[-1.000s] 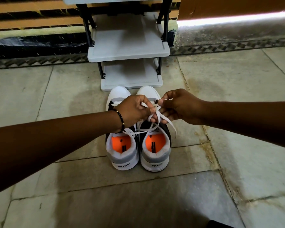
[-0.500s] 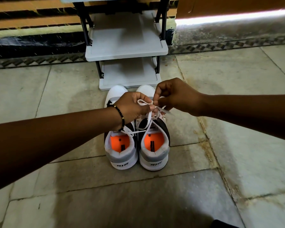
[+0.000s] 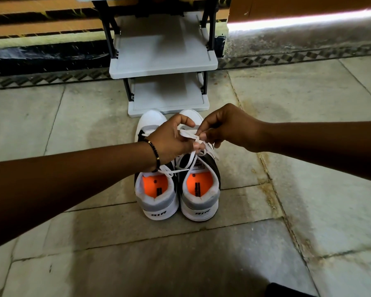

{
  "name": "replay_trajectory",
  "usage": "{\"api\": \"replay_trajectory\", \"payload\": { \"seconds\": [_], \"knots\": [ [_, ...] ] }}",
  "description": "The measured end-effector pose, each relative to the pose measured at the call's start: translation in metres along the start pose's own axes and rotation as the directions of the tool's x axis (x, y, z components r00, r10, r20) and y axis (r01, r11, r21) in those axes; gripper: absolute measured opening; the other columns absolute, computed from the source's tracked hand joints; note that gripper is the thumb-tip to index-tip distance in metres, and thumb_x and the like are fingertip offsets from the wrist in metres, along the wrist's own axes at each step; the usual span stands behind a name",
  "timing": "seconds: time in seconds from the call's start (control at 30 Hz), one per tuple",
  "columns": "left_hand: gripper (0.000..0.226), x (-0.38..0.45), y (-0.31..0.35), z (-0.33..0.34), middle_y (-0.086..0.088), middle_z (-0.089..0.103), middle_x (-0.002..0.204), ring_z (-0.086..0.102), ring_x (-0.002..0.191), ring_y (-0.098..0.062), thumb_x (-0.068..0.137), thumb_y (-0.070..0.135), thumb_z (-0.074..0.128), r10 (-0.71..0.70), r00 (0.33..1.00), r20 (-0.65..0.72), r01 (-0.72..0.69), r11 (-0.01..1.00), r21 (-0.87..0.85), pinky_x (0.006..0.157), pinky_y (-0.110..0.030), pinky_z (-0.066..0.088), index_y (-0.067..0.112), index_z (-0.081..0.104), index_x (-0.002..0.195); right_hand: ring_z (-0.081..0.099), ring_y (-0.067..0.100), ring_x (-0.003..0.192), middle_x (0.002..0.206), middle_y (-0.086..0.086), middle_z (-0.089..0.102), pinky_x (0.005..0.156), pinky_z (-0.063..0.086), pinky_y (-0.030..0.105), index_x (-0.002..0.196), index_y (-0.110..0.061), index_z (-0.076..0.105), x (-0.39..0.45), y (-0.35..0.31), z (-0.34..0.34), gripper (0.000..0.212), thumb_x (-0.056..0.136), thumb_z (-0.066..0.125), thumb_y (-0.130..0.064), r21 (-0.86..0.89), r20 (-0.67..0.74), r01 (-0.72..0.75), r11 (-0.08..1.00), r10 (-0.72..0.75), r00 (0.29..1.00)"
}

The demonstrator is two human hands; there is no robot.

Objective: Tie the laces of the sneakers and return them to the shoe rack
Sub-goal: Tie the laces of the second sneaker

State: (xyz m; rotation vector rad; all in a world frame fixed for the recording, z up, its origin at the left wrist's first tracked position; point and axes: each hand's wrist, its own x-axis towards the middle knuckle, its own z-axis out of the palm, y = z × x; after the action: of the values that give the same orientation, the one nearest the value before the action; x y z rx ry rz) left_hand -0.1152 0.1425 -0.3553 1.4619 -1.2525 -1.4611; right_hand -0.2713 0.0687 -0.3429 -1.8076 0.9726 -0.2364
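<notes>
— On the floor tiles [image 3: 308, 179], just near of the shoe rack [image 3: 163, 61], we see both sneakers [image 3: 198, 189] side by side, toes pointing far, heels toward us.

— Our left hand [image 3: 171, 142] and right hand [image 3: 229, 127] both pinch the white laces [image 3: 189, 136] over the right shoe, fingers narrow.

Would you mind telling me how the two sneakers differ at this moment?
The right sneaker has its lace pulled up between the left hand and right hand; the left sneaker is not being handled, its lace lying loose. Both stand side by side, heels toward the camera, with orange insoles.
</notes>
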Motion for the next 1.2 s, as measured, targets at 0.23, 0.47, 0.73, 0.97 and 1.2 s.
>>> {"api": "replay_trajectory", "payload": {
  "seconds": [0.23,0.47,0.73,0.97,1.2],
  "knots": [
    [0.016,0.006,-0.007,-0.008,0.006,0.069,0.058,0.064,0.073,-0.014,0.090,0.000,0.046,-0.097,0.989,0.115,0.109,0.988,-0.108,0.066,-0.024,0.050,0.014,0.050,0.094,0.058,0.011,0.062,0.075,0.007,0.066,0.057,0.052,0.022,0.089,0.001,0.069,0.000,0.000,0.001,0.011,0.082,0.061,0.001,0.001,0.067,0.058,0.998,-0.058,0.996],
    [0.019,0.008,-0.002,-0.007,0.006,0.061,0.059,0.056,0.070,-0.012,0.091,0.006,0.045,-0.219,0.960,0.176,0.251,0.950,-0.187,0.049,-0.020,0.035,0.017,0.048,0.075,0.066,0.012,0.078,0.086,0.001,0.072,0.071,0.051,0.023,0.091,-0.013,0.073,-0.001,-0.009,-0.010,0.017,0.081,0.063,-0.004,-0.522,0.211,0.491,0.698,-0.452,0.867],
    [0.032,0.009,-0.005,-0.005,0.006,0.064,0.065,0.061,0.056,-0.003,0.075,-0.008,0.063,-0.075,0.997,0.020,0.076,0.994,-0.076,0.051,-0.012,0.049,0.019,0.050,0.086,0.059,0.013,0.067,0.076,0.003,0.069,0.057,0.036,0.009,0.084,-0.008,0.071,-0.001,-0.009,-0.006,0.007,0.079,0.067,-0.011,-0.606,0.181,0.387,0.695,-0.353,0.918],
    [0.027,0.007,-0.002,-0.005,-0.003,0.061,0.077,0.059,0.074,-0.018,0.078,-0.004,0.063,-0.016,1.000,-0.021,0.016,1.000,-0.010,0.070,-0.020,0.051,0.019,0.050,0.086,0.056,0.013,0.065,0.074,0.003,0.063,0.063,0.047,0.026,0.095,-0.007,0.070,-0.003,-0.009,0.000,0.017,0.085,0.062,-0.017,-0.585,0.090,0.222,0.780,-0.209,0.974],
    [0.021,0.007,0.000,-0.001,-0.003,0.065,0.079,0.060,0.068,0.003,0.095,0.009,0.037,0.090,0.996,-0.012,-0.079,0.930,0.358,0.067,-0.005,0.045,0.008,0.057,0.101,0.045,0.016,0.055,0.060,-0.003,0.045,0.046,0.031,0.026,0.075,-0.014,0.054,-0.005,-0.013,0.003,0.017,0.085,0.056,-0.028,-0.724,0.101,0.225,0.652,-0.223,0.970]
  ]
}}
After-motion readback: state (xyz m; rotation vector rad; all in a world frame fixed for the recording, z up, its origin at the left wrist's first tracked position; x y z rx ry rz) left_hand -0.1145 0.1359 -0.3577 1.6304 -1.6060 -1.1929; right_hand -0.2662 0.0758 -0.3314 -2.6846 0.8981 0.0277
